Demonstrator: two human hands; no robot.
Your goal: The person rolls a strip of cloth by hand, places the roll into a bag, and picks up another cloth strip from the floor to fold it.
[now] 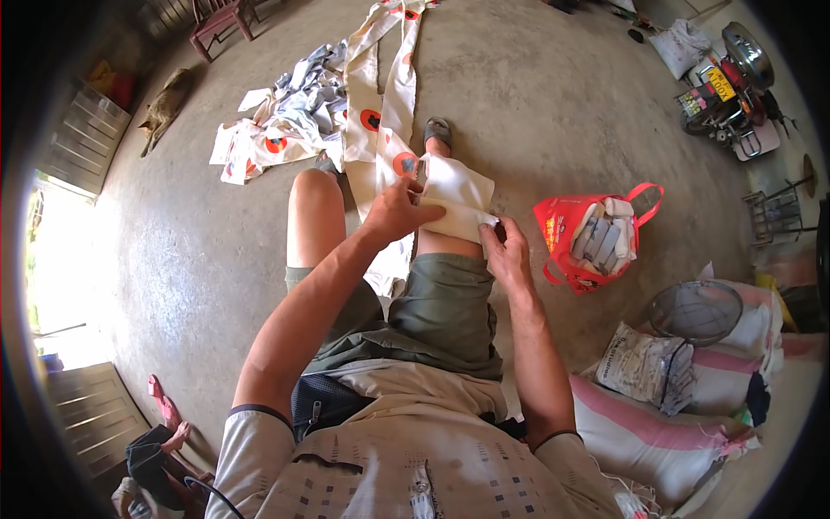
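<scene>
A cream-white piece of cloth (456,219) lies folded over my right thigh, its upper part spread past the knee. My left hand (399,209) pinches its left end between thumb and fingers. At the opposite end my right hand (507,246) grips the edge near the fold. Long white fabric strips (361,82) with red-orange round prints run from the floor ahead down between my legs. Left of them is a loose heap of white and grey-blue cloth pieces (303,99).
A red bag (562,227) filled with folded white bundles stands on the floor to my right. Stuffed sacks (640,415) and a wire basket (696,311) are at lower right. A motorcycle (726,99) stands far right. A dog (164,108) lies at upper left, near a wooden chair (220,26).
</scene>
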